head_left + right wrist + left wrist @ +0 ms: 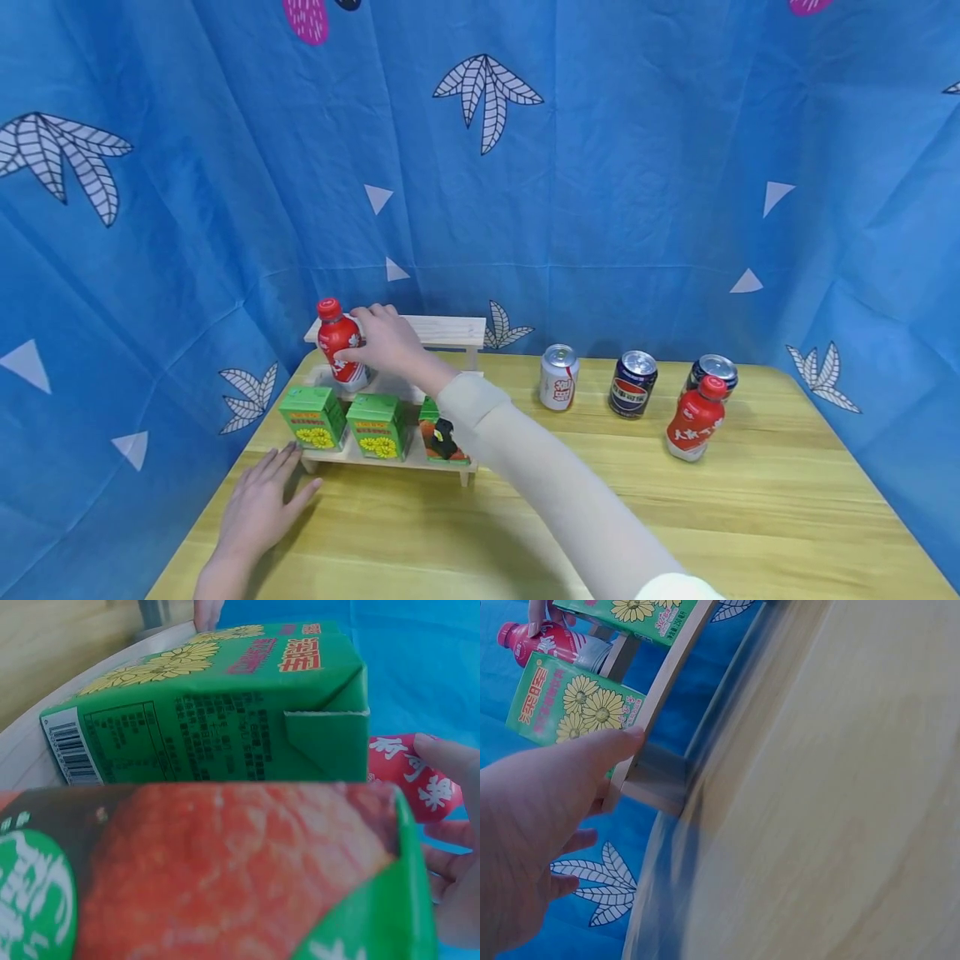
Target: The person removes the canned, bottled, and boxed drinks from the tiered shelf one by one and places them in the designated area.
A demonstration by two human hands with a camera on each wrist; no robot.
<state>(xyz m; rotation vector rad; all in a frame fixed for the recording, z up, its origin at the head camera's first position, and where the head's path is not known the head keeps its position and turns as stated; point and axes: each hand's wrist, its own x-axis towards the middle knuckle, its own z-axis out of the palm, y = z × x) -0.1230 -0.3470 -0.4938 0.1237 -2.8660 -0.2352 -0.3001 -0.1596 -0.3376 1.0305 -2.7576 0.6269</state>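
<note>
My right hand (390, 340) grips a red drink bottle (337, 340) with a red cap, thumb in front and fingers behind. The bottle is nearly upright at the left end of a two-tier wooden rack (450, 331), behind the front row of cartons. Two green drink cartons with yellow flowers, the left carton (311, 421) and middle carton (377, 429), stand on the lower tier. A third carton (225, 862) with a red and dark front is partly hidden by my sleeve in the head view. My left hand (258, 504) lies with fingers extended, its thumb (622, 742) at the rack's front left corner.
Right of the rack stand a white can (558, 379), a dark blue can (632, 385) and another dark can (716, 367). A second red bottle (693, 421) stands in front of that last can. Blue curtain (637, 208) surrounds the wooden table (750, 517) behind and at both sides.
</note>
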